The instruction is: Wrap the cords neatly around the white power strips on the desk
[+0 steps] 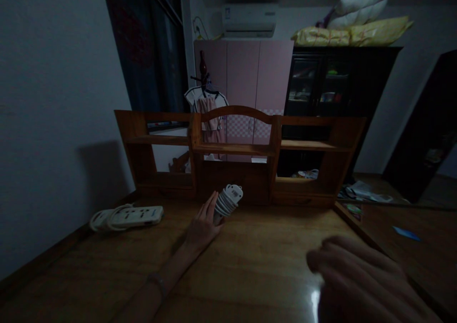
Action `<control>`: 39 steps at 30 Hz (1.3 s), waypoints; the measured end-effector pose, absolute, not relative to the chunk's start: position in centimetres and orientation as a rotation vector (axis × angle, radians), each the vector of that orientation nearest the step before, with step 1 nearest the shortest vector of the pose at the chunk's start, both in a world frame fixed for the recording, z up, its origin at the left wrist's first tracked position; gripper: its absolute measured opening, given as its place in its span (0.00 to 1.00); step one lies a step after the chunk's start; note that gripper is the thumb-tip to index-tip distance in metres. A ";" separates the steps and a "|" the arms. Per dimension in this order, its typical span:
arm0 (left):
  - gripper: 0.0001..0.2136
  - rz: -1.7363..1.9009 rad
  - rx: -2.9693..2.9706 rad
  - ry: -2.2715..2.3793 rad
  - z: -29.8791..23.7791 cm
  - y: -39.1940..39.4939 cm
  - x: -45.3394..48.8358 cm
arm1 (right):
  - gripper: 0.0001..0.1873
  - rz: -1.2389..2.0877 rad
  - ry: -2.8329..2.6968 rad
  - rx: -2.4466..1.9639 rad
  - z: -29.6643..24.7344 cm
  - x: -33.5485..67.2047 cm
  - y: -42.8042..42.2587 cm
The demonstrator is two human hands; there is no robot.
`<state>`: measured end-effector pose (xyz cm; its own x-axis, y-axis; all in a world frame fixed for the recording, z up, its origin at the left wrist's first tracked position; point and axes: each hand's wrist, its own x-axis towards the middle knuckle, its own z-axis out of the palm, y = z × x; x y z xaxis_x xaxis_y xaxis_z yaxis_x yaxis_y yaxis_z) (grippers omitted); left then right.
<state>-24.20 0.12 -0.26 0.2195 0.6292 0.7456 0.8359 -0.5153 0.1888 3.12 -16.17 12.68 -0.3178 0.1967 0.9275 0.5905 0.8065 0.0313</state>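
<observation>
In the middle of the wooden desk, my left hand is wrapped round a white power strip. The strip's pale cord is wound round its body in several turns, and its far end tilts up toward the shelf. A bracelet circles my left wrist. Over the right side of the desk, close to the camera, my right hand is blurred. Its fingers look bent, and I cannot make out whether anything is in them.
A second white power strip with a loosely looped cord lies at the left by the wall. A wooden shelf unit spans the desk's back. Beyond the desk's right edge lies a blue packet. A pink wardrobe stands behind.
</observation>
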 end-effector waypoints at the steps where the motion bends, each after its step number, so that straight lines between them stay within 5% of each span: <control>1: 0.39 -1.187 -2.243 -1.360 -0.2 0.0 -24.2 | 0.24 -0.542 -1.894 -0.606 12.3 2.6 -14.3; 4: 0.36 -1.155 -2.264 -1.246 0.1 -0.2 -24.3 | 0.20 -0.555 -1.927 -0.727 9.0 2.4 -8.1; 7: 0.35 -1.048 -2.283 -1.067 0.1 -0.4 -24.5 | 0.14 -0.165 -1.899 -1.101 4.3 3.1 -3.6; 13: 0.23 -0.691 -2.247 -0.558 0.0 -1.8 -23.8 | 0.38 1.180 -1.514 -1.130 0.8 2.0 -2.3; 18: 0.19 -0.478 -2.276 -0.222 0.9 -3.6 -22.2 | 0.41 1.682 -1.407 -0.787 2.2 0.7 -4.0; 25: 0.20 -0.567 -2.361 -0.375 0.4 -3.0 -21.5 | 0.19 1.227 -1.547 -0.832 2.6 1.2 -4.6; 33: 0.26 -0.724 -2.386 -0.816 -0.6 -1.1 -22.6 | 0.18 0.126 -1.803 -0.941 2.1 0.8 -6.2; 39: 0.40 -1.210 -2.184 -1.456 -0.5 -0.2 -23.9 | 0.20 -0.065 -1.918 -1.033 -0.4 0.5 -5.3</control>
<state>-23.91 -0.23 -0.48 0.1555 0.6453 0.7479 0.8534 -0.4691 0.2273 0.53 -5.32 -0.41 -0.2187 0.6311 0.7442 0.6803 0.6454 -0.3474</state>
